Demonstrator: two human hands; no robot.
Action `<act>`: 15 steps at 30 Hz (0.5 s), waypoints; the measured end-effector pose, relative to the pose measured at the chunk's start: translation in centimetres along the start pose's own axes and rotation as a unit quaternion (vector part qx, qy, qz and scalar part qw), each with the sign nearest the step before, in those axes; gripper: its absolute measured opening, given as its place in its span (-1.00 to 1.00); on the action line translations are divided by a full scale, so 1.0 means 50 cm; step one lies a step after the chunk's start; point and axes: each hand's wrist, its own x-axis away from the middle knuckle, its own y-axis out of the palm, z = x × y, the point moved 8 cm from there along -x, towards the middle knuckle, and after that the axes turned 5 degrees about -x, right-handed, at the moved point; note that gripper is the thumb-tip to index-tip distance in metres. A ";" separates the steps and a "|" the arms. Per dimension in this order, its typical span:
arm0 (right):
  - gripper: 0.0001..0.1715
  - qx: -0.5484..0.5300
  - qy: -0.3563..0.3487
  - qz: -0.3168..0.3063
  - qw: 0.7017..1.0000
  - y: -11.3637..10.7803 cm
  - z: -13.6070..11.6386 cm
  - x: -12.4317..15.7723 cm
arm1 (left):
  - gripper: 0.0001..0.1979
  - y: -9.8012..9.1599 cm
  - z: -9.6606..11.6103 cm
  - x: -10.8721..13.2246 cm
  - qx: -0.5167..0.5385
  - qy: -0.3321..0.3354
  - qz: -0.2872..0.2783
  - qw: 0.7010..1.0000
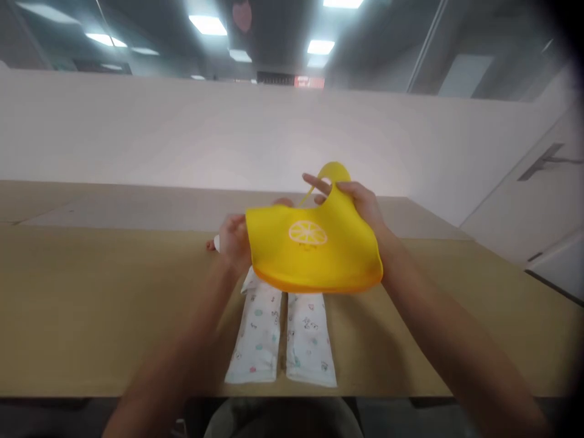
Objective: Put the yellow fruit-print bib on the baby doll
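We see an office-like or institutional workroom: recessed fluorescent ceiling panels [207, 24] run in rows overhead, and a plain white partition wall [182, 134] closes off the space behind a long, bare wooden table [91, 292]. At right we note a pale door with a lever handle [545, 159].

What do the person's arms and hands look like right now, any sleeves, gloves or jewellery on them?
Both forearms are bare up to the bottom edge of the picture, with no sleeves in view. The left hand and the right hand wear no gloves. No watch, bracelet or ring can be made out, though the picture is too soft to rule out a thin ring.
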 end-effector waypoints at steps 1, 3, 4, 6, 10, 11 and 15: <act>-0.49 0.016 -0.012 0.013 1.000 -0.006 0.001 -0.008 | -0.56 0.007 0.006 -0.011 0.002 0.003 -0.019 1.000; -0.53 0.053 -0.033 0.041 0.997 -0.024 0.003 -0.028 | -0.47 0.021 0.003 -0.037 -0.033 -0.022 -0.048 0.998; -0.53 0.068 -0.038 0.055 0.995 -0.036 0.006 -0.040 | -0.46 0.025 -0.001 -0.051 -0.056 -0.035 -0.054 0.996; -0.53 0.084 -0.043 0.074 0.993 -0.062 0.011 -0.064 | -0.49 0.024 -0.009 -0.077 -0.096 -0.054 -0.057 0.992; -0.51 0.087 -0.085 0.089 0.989 -0.116 0.006 -0.103 | -0.60 0.005 0.007 -0.116 -0.148 -0.011 -0.060 0.987; -0.52 0.085 -0.101 0.093 0.987 -0.130 0.001 -0.110 | -0.60 -0.001 0.018 -0.122 -0.164 0.010 -0.057 0.985; -0.67 0.073 -0.117 0.117 0.984 -0.181 -0.002 -0.142 | -0.66 -0.032 0.058 -0.141 -0.223 0.054 -0.015 0.973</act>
